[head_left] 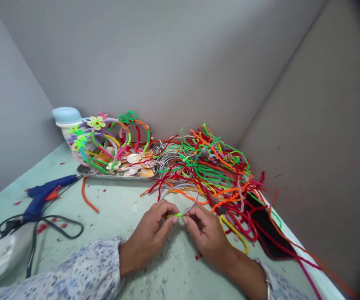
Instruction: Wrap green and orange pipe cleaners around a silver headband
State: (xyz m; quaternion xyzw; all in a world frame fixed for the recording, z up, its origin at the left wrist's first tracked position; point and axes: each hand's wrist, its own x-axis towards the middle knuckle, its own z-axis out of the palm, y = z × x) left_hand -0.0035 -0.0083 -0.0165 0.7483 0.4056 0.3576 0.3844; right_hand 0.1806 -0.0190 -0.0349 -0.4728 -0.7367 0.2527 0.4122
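My left hand point(153, 231) is closed in a pinch on a short piece of lime green pipe cleaner point(179, 215). Thumb and fingertips of my right hand point(209, 235) close on a thin grey headband point(196, 193), right beside the green piece. The headband arches away from me above both hands, and the green sits at its near end. How far the pipe cleaner wraps round the band is hidden by my fingers. Just beyond lies a heap of loose grey headbands point(170, 164).
Many coloured pipe cleaners point(211, 166) pile up at the back right, over a dark phone point(269, 233). Yellow-handled scissors point(244, 243) lie by my right wrist. A metal tray point(120, 177) holds shells and decorated headbands point(126, 129). A blue glue gun point(45, 193) and its cord are left.
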